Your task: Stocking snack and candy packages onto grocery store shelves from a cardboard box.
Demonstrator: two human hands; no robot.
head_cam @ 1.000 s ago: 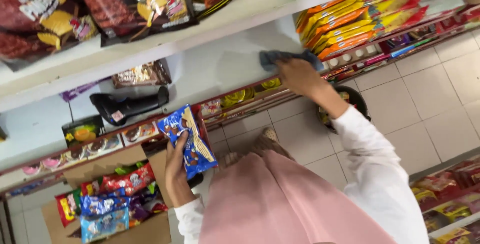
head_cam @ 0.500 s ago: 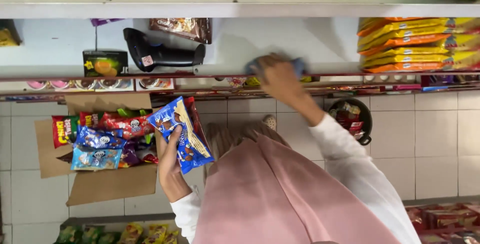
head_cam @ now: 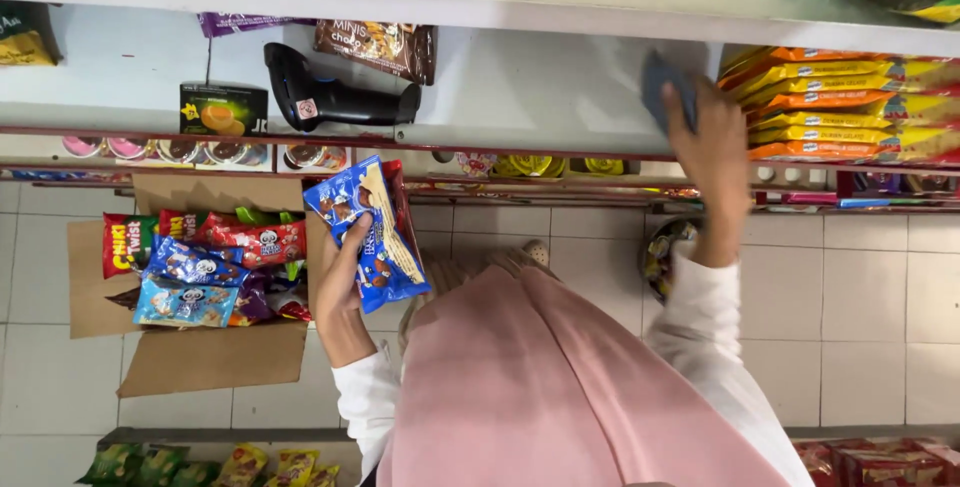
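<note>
On the shelf, right hand presses a cloth.

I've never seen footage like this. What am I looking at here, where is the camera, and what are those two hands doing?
The camera sits on a person's head and looks down, so you see their own arms in a shop aisle. The left hand holds blue snack packets. The right hand presses a blue cloth against the white shelf, beside stacked orange and yellow packets. A black barcode scanner lies on that shelf. On the tiled floor, a cardboard box holds more snacks.
</note>
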